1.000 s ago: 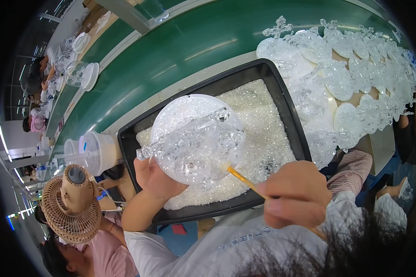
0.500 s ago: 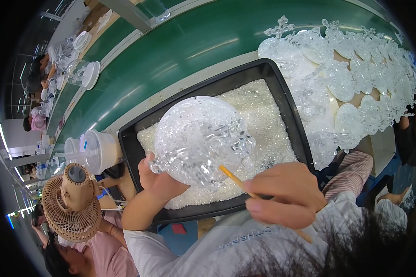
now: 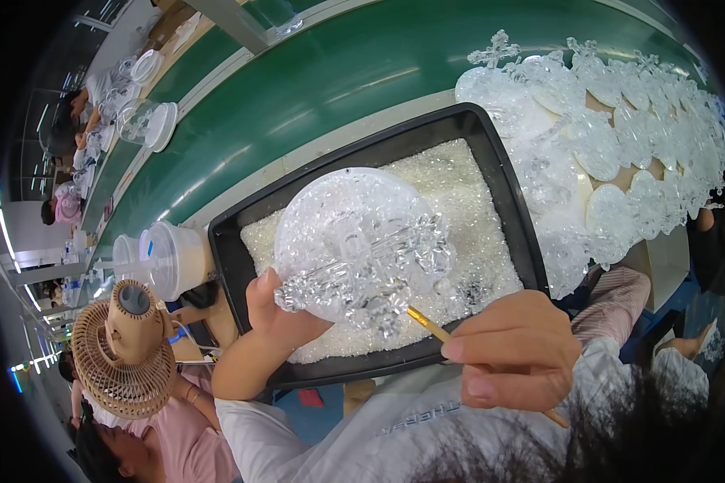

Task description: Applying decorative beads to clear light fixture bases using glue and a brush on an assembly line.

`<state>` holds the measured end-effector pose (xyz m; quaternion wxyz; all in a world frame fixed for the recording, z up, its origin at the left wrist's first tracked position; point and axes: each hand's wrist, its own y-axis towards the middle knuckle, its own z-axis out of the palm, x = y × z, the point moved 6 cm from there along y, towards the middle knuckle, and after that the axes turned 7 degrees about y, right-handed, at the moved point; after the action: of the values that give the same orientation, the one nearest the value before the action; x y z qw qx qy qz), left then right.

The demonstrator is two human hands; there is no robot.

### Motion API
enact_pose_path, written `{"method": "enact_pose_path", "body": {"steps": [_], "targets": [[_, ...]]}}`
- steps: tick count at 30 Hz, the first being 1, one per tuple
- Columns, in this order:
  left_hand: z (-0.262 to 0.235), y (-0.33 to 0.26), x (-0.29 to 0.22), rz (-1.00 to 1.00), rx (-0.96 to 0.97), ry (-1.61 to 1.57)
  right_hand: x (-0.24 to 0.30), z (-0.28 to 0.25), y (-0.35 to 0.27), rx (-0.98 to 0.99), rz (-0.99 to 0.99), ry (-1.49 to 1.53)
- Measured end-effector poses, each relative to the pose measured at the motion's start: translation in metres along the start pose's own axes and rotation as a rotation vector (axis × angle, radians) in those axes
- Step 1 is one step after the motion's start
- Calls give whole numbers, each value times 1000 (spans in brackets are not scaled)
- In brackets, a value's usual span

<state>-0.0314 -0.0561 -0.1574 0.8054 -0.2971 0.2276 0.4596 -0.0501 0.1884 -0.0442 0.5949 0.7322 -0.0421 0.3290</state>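
The clear plastic ornament, a round dish shape with a lacy snowflake-like piece across its front, could slip or tilt out of the left hand, since that hand grasps it only at its lower left edge, thumb on the rim, while the rest hangs free over the black tray. If it dropped it would land in the white granules that fill the tray. The thin yellow stick, pinched in the clenched fingers of the right hand, meets the ornament's lower edge with its tip; a hard push there could lever the piece out of the grip or snap a fine lacy arm. The ornament sits up and to the left of the right hand, just beyond the stick's tip. A row of similar clear ornaments lies to the right of the tray, and a small beige fan stands at the left.
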Motion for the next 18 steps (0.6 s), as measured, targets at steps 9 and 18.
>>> {"method": "enact_pose_path", "body": {"steps": [9,18], "targets": [[2,0,8,26,-4,-28,-4,10,-2,21,-28,-114],[9,7,5,36,23,-21,1,7,0,72,-20,-140]]}}
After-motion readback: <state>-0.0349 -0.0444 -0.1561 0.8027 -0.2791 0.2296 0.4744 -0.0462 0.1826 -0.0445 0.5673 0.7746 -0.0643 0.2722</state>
